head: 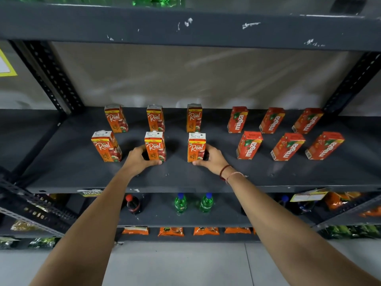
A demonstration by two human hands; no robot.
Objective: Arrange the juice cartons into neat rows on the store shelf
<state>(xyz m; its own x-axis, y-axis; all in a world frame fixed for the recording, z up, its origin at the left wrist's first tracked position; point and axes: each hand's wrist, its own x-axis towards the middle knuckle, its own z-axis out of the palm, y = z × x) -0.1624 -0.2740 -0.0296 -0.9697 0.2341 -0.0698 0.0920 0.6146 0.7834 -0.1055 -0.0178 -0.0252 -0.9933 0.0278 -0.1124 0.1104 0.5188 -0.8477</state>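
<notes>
On the dark shelf (68, 172) we see twelve cartons in two rows, all upright, long axis vertical, printed fronts facing us. From the left: front-left Real carton (106, 146), standing free, slightly turned. Next, our left hand (140, 158) wraps the front-middle Real carton (155, 146) from its left side, thumb along the carton's base in front, fingers curled behind (fingertips hidden). The carton sits just right of the palm, touching it. Then the front-right Real carton (196, 147), with our right hand (212, 158) cupped on its right side, thumb at the base in front; the carton lies left of the palm, touching. Behind stand three more Real cartons (155, 118), spaced apart. Right half: six Maaza cartons (287, 146) in two rows of three, untouched, appearing to lean rightward (wide-angle lens, maybe). Soda bottles (206, 203) stand on the shelf below.
</notes>
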